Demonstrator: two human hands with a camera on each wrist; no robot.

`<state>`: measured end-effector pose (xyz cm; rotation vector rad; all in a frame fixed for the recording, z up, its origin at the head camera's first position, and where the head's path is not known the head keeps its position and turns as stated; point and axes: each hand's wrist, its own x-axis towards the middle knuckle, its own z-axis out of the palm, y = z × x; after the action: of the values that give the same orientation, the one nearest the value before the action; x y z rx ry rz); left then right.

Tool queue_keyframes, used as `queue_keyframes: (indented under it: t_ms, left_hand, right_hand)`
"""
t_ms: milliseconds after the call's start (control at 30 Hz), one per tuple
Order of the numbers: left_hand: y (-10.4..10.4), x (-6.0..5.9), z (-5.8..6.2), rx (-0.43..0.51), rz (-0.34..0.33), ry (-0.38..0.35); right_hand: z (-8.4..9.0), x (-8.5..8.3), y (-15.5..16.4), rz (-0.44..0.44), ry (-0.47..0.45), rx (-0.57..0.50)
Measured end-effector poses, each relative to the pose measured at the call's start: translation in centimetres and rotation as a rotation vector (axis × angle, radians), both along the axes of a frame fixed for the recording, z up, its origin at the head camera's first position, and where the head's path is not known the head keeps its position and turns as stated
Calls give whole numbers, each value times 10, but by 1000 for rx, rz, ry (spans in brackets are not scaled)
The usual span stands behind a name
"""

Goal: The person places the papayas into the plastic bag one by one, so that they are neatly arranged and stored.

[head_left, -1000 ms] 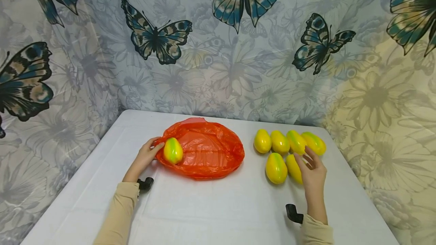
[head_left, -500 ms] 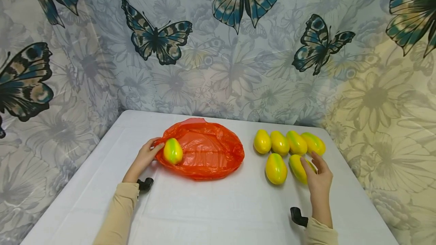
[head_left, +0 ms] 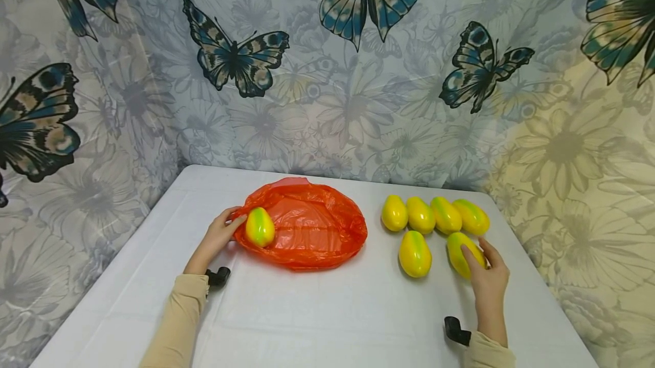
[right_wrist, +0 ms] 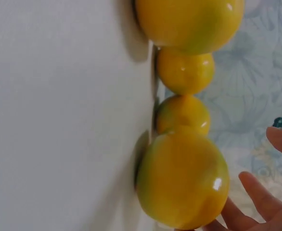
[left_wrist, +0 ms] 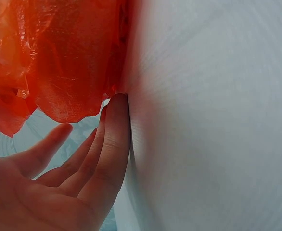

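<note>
A shiny yellow-green mango (head_left: pixel 464 255) lies on the table at the right, at the front of a group of mangoes. My right hand (head_left: pixel 491 277) is at its right side, thumb near its front and fingers around the far side. In the right wrist view that mango (right_wrist: pixel 182 180) sits on the tabletop, with spread fingers (right_wrist: pixel 261 192) beside it. An opened red plastic bag (head_left: pixel 312 226) lies left of centre, one mango (head_left: pixel 260 227) in its left end. At the bag's left rim rests my left hand (head_left: pixel 219 237), fingers extended, fingertips against the plastic (left_wrist: pixel 69 72) in the left wrist view.
Behind the right hand stands a row of several mangoes (head_left: pixel 421 215), with another mango (head_left: pixel 415 254) in front of it. A white cloth covers the table (head_left: pixel 327 317). A butterfly-patterned curtain (head_left: pixel 348 112) rises along its back and sides.
My right hand has moved right and slightly toward me, and the mango beside it has shifted right, away from the neighbouring front mango. The left hand and the bag have stayed in place.
</note>
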<state>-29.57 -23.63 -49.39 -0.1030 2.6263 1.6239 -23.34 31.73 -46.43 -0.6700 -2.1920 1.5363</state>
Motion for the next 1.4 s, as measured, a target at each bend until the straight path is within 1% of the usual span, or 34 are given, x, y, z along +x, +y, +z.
queue_keyframes:
  t_ms: [300,467,633,900,1133,1300,1400]
  left_hand:
    - [-1,0,0,5,5,-12]
    - [-1,0,0,15,-2,4]
    - [-1,0,0,14,-3,13]
    - [-2,0,-1,20,-7,14]
    - [-2,1,0,22,-5,7]
    - [-2,1,0,19,-5,1]
    - [-2,0,-1,20,-7,5]
  right_hand:
    - [-2,3,6,-10,-69,-25]
    - [-5,3,10,-21,-90,-26]
    - [-8,2,14,-31,-104,-41]
    - [-15,1,21,-50,-99,-40]
    - [-15,1,23,-69,-123,-81]
    - [-14,1,22,-64,-161,-81]
    - [-14,1,21,-54,-165,-67]
